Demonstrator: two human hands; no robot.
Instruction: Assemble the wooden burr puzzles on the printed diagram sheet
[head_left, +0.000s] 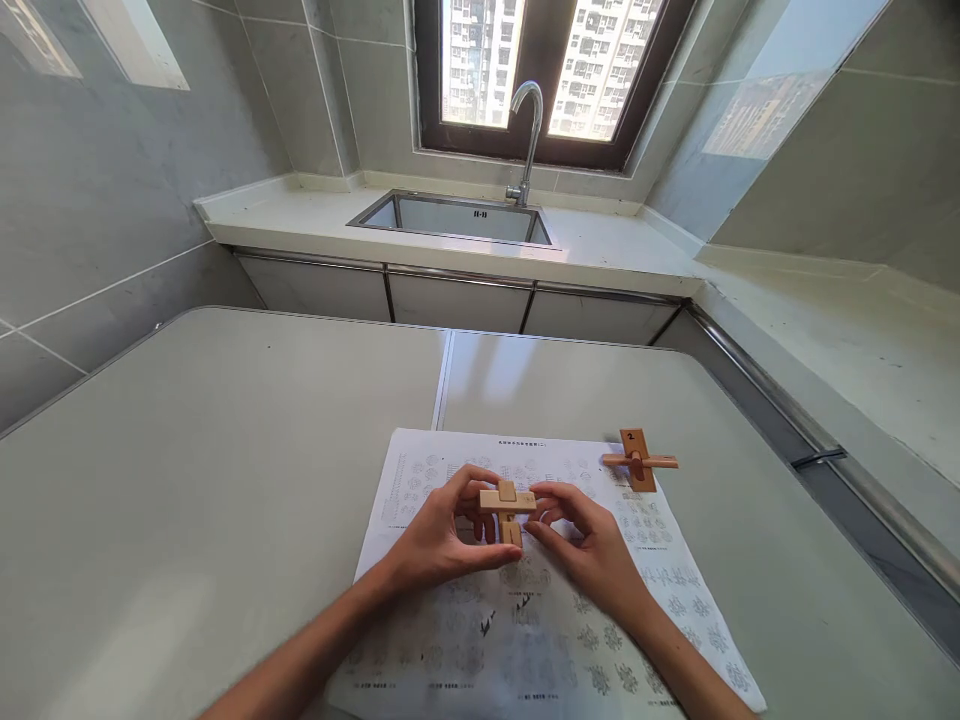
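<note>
Light wooden interlocking puzzle pieces (508, 502) are joined in a cross shape above a printed sheet (465, 650). My left hand (448, 522) grips them from the left, its thumb at the lower end of the upright piece and its fingers behind. At the right end of the crosspiece, the bent fingertips of my right hand (581, 535) close on the pieces. A darker reddish-brown wooden puzzle (637, 462), marked with a 2, lies on the sheet's upper right edge. Small drawings and lines of text cover the sheet, with a few black marks near its middle.
The sheet lies on a pale table (225, 480) with a seam down its middle. Beyond the table stands a white counter (622, 235) with a sink (450, 215) and a curved faucet (531, 130) below a window. A metal rail (795, 410) runs along the right.
</note>
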